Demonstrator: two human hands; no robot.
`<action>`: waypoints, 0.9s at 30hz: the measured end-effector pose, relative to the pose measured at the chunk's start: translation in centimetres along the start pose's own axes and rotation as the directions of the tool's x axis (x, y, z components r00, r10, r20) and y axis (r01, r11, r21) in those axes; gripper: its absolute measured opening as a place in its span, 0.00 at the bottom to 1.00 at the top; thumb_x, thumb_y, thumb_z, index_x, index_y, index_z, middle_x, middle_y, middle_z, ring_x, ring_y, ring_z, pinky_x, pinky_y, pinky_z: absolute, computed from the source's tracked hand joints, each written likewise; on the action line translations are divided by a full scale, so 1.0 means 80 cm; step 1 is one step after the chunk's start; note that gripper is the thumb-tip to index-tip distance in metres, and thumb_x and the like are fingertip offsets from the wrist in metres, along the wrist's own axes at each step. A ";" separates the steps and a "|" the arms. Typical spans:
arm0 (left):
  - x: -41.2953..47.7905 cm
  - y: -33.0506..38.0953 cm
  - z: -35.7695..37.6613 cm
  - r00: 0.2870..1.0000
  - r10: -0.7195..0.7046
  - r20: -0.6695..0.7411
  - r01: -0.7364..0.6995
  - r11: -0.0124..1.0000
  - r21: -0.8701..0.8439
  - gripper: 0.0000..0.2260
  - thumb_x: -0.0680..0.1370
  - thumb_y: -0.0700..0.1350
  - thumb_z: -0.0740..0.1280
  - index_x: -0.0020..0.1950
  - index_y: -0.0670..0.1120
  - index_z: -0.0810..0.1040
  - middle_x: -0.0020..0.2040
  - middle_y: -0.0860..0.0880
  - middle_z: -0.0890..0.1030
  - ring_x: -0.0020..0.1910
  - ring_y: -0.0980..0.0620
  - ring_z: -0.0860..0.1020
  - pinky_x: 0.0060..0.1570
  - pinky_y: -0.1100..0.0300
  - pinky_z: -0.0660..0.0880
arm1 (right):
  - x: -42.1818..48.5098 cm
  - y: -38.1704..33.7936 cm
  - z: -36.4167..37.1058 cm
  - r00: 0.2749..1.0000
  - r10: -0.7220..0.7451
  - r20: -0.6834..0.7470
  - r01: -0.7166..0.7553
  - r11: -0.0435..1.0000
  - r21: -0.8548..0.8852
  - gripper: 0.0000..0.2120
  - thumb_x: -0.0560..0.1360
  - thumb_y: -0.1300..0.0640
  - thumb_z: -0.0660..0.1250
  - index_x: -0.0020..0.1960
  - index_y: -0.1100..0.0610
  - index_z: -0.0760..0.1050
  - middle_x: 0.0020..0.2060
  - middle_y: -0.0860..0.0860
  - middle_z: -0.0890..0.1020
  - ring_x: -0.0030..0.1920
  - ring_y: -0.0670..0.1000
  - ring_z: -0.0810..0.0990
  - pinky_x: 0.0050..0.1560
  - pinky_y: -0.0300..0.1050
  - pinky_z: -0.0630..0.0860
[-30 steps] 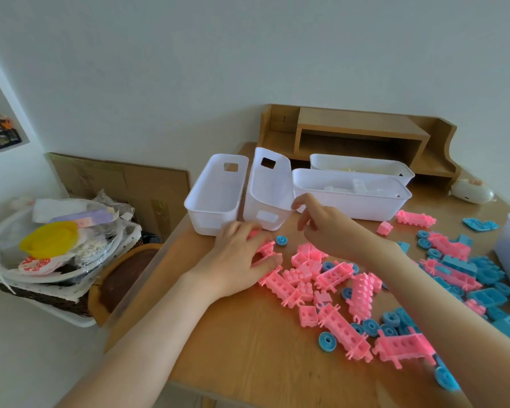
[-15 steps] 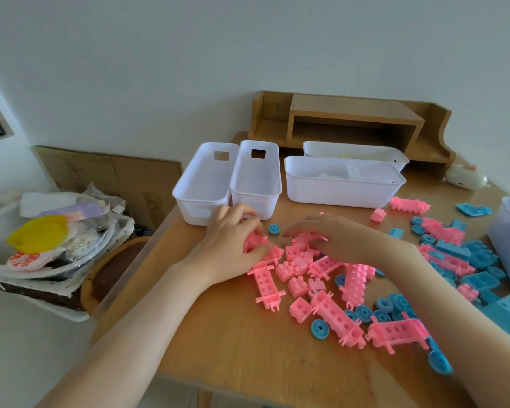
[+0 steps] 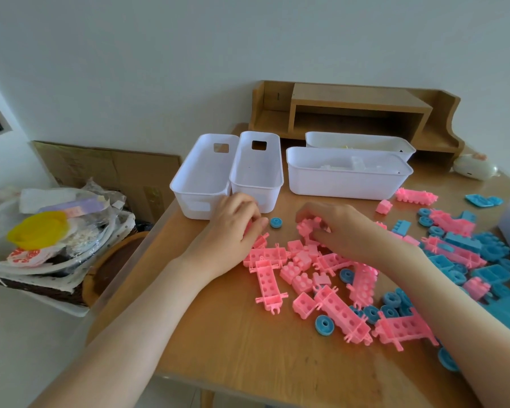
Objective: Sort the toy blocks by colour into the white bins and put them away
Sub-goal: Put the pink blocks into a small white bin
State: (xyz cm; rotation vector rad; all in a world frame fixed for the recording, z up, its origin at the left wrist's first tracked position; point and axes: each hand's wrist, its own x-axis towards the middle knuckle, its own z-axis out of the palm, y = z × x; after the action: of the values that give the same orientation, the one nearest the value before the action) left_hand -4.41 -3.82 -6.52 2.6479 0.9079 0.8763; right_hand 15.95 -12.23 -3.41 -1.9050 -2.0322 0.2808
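One bench [image 3: 233, 348] is loaded: four white bins [image 3: 336, 184] at 12 o'clock, pink blocks [image 3: 268, 278] piled at centre, blue blocks [image 3: 490, 273] spread at 3 o'clock. Pink blocks are clutched by left grip [image 3: 233, 231] and right grip [image 3: 348, 231], fingers curled, at the pile's 12 o'clock edge.

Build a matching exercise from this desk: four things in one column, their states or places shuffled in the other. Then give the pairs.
Things
1. right hand
2. lone blue wheel
3. two narrow white bins
4. front long white bin

States or places
A. holds pale pieces
B. lies flat on the table, between the left hand and the other hand
C. stand side by side, nothing showing inside
D. grips a pink block

Pairs: 1-D, 2-B, 3-C, 4-A
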 end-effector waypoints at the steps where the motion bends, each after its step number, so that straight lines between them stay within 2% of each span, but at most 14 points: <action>1: 0.000 0.000 -0.001 0.999 -0.006 -0.033 0.006 1.000 -0.008 0.09 0.80 0.48 0.61 0.46 0.43 0.74 0.55 0.50 0.71 0.54 0.55 0.68 0.50 0.69 0.64 | 0.000 0.000 0.000 1.000 0.015 -0.020 -0.015 1.000 0.011 0.14 0.76 0.64 0.62 0.57 0.49 0.72 0.51 0.46 0.78 0.42 0.42 0.76 0.39 0.32 0.72; 4: -0.003 0.002 -0.006 0.997 -0.056 -0.047 0.052 0.995 -0.081 0.08 0.79 0.50 0.63 0.47 0.45 0.73 0.55 0.52 0.68 0.49 0.58 0.70 0.47 0.72 0.68 | 0.000 0.001 0.000 0.995 0.077 -0.056 -0.073 0.995 0.063 0.13 0.76 0.62 0.64 0.58 0.49 0.71 0.49 0.44 0.75 0.41 0.41 0.75 0.35 0.30 0.71; 6: -0.005 0.003 -0.009 0.998 -0.034 0.051 0.039 0.994 -0.105 0.09 0.77 0.52 0.65 0.51 0.47 0.74 0.57 0.54 0.67 0.52 0.59 0.70 0.50 0.69 0.68 | 0.000 0.002 0.000 0.991 0.118 -0.066 -0.110 0.987 0.115 0.13 0.76 0.60 0.64 0.59 0.49 0.71 0.49 0.43 0.74 0.43 0.43 0.76 0.36 0.30 0.72; 9: -0.009 0.006 -0.012 0.964 0.003 0.265 0.033 0.991 -0.132 0.18 0.76 0.57 0.64 0.62 0.50 0.72 0.64 0.58 0.65 0.61 0.62 0.65 0.56 0.67 0.63 | 0.001 0.003 0.001 0.985 0.156 -0.078 -0.142 0.978 0.155 0.13 0.76 0.57 0.64 0.59 0.49 0.70 0.49 0.44 0.74 0.45 0.45 0.76 0.39 0.32 0.71; 13: -0.009 0.005 -0.011 0.938 0.051 0.344 -0.038 0.998 -0.044 0.24 0.73 0.64 0.62 0.64 0.52 0.71 0.63 0.58 0.66 0.61 0.62 0.60 0.59 0.65 0.60 | 0.001 0.002 0.002 0.978 0.181 -0.102 -0.166 0.976 0.144 0.12 0.76 0.53 0.64 0.59 0.51 0.70 0.48 0.45 0.74 0.44 0.44 0.74 0.40 0.34 0.69; 17: -0.007 0.005 -0.008 0.940 0.008 0.342 -0.029 0.998 0.056 0.23 0.73 0.66 0.60 0.56 0.49 0.71 0.53 0.57 0.65 0.53 0.61 0.61 0.52 0.65 0.61 | 0.001 -0.001 0.003 0.975 0.198 -0.102 -0.182 0.972 0.145 0.11 0.78 0.51 0.61 0.60 0.51 0.69 0.46 0.46 0.74 0.42 0.42 0.73 0.37 0.31 0.68; 20: -0.007 0.005 -0.005 0.959 0.014 0.284 -0.044 0.994 0.100 0.18 0.76 0.62 0.59 0.50 0.48 0.71 0.48 0.57 0.66 0.48 0.60 0.60 0.47 0.66 0.60 | 0.000 -0.002 0.004 0.977 0.198 -0.085 -0.184 0.972 0.147 0.12 0.78 0.51 0.60 0.60 0.52 0.69 0.42 0.44 0.75 0.40 0.42 0.75 0.37 0.31 0.70; 23: -0.007 0.005 -0.005 0.972 0.019 0.235 -0.042 0.995 0.092 0.15 0.78 0.59 0.57 0.47 0.48 0.69 0.45 0.57 0.66 0.47 0.60 0.61 0.44 0.66 0.60 | -0.001 -0.003 0.003 0.978 0.192 -0.087 -0.179 0.974 0.140 0.11 0.78 0.52 0.59 0.60 0.52 0.69 0.41 0.44 0.74 0.40 0.42 0.75 0.37 0.32 0.71; 27: -0.006 0.007 -0.007 0.976 0.016 0.219 -0.029 0.998 0.057 0.16 0.77 0.62 0.56 0.46 0.49 0.68 0.44 0.58 0.66 0.47 0.60 0.62 0.41 0.69 0.63 | 0.002 -0.003 0.001 0.983 0.154 -0.101 -0.143 0.983 0.116 0.11 0.79 0.53 0.60 0.60 0.53 0.69 0.38 0.43 0.73 0.37 0.41 0.72 0.34 0.32 0.65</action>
State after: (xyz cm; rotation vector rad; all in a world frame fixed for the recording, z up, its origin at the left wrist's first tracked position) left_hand -4.75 -4.55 -6.09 2.7412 0.8628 0.5545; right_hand 15.67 -12.10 -3.39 -1.9631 -1.7715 0.3090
